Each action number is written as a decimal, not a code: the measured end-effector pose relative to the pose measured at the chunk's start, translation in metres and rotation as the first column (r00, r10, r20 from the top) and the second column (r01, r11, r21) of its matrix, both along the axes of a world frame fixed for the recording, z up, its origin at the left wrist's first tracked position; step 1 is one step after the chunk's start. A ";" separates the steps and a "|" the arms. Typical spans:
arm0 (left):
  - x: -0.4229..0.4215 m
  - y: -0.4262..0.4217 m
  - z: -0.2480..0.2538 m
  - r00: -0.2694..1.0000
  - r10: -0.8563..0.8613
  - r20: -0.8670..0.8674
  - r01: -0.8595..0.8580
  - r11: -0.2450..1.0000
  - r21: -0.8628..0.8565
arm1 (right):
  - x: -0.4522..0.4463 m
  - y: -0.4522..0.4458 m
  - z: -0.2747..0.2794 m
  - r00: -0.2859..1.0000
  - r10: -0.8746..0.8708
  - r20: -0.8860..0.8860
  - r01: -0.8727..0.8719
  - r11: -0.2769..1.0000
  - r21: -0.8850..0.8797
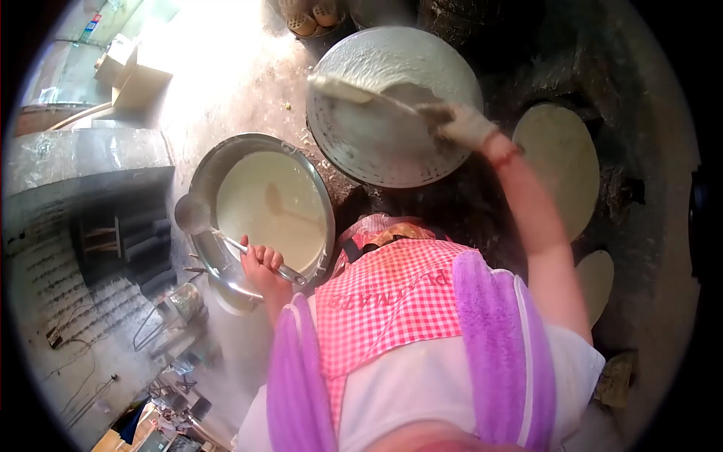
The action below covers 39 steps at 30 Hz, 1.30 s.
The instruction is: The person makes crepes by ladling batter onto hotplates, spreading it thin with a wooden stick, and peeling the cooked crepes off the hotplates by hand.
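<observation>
Snugly, left grip (262, 267) around ladle (193, 214)

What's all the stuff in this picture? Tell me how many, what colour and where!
ladle: one, silver, over the pot's left side
pot: one, silver, left of centre
liquid: one potful, cream, inside the pot
round pan: one, greyish-white, top centre
flat spreader: one, pale, over the pan
round discs: two, dull pale, far right
holed objects: at least two, tan, top edge
cardboard: at least one piece, tan, upper left
apron: one, pink-white checked, on the person
towel cloth: two hanging lengths, purple, over the shoulders
left hand: one, around the ladle's handle
right hand: one, gripping the spreader

Much at lower left is too small to tell.
</observation>
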<state>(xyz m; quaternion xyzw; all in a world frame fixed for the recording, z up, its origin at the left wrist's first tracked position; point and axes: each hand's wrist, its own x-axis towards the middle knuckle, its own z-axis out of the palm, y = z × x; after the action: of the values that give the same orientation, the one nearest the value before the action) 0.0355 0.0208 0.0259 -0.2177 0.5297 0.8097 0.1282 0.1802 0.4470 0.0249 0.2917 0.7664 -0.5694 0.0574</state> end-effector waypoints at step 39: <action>0.056 0.044 -0.001 0.371 -0.904 -0.211 0.888 0.412 -0.204 | 0.121 -0.227 -0.120 0.461 -0.886 -0.045 0.799 0.436 -0.415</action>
<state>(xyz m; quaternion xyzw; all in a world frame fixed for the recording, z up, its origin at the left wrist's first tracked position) 0.0911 0.0644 0.0250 0.2212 0.5974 0.6176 0.4612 0.3009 0.2199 -0.0946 0.5465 0.4056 -0.6739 -0.2876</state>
